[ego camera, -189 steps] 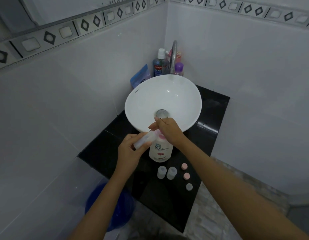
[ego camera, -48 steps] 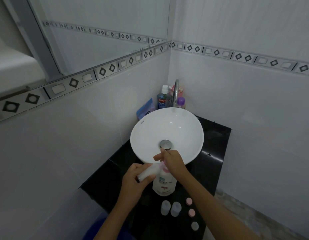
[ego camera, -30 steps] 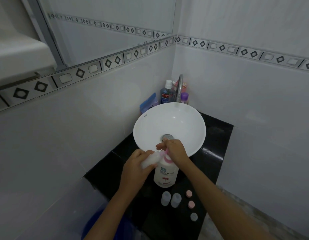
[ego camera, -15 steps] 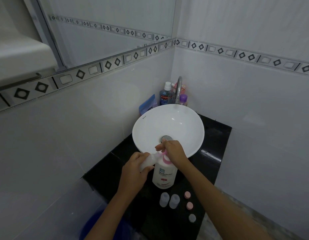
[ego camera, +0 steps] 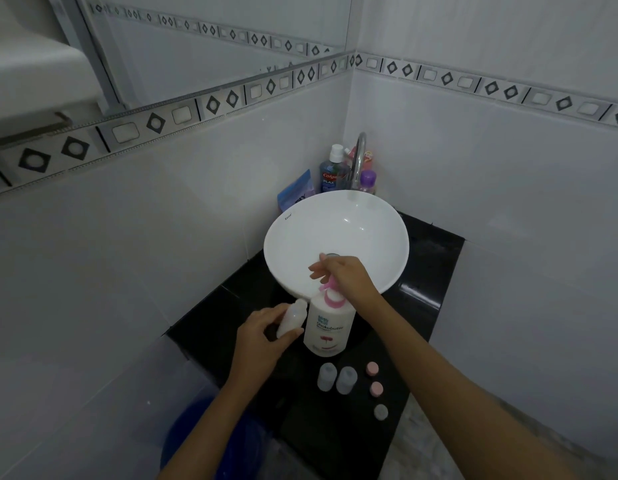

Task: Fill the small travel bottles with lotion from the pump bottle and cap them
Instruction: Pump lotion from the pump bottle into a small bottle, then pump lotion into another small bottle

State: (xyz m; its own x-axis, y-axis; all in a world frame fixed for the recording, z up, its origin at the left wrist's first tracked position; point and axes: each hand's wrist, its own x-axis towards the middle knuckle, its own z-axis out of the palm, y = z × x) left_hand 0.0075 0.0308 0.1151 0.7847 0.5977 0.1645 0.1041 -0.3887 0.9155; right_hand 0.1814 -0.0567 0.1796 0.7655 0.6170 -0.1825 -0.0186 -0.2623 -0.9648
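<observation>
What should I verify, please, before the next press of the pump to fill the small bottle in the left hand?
1. Left hand grips the travel bottle: ok.
2. Bottle mouth under the pump spout: not ok, it sits lower and to the side.
3. Right hand on the pump head: ok.
4. Pump bottle upright on the counter: ok.
5. Three caps within reach: ok.
6. Fill level: cannot tell.

In front of me a white basin sits on a black counter in the tiled corner. Behind it a chrome tap curves up, with a blue mouthwash bottle just to its left, a small purple bottle to its right, and a blue pouch against the wall. A blue bucket stands below the counter.
</observation>
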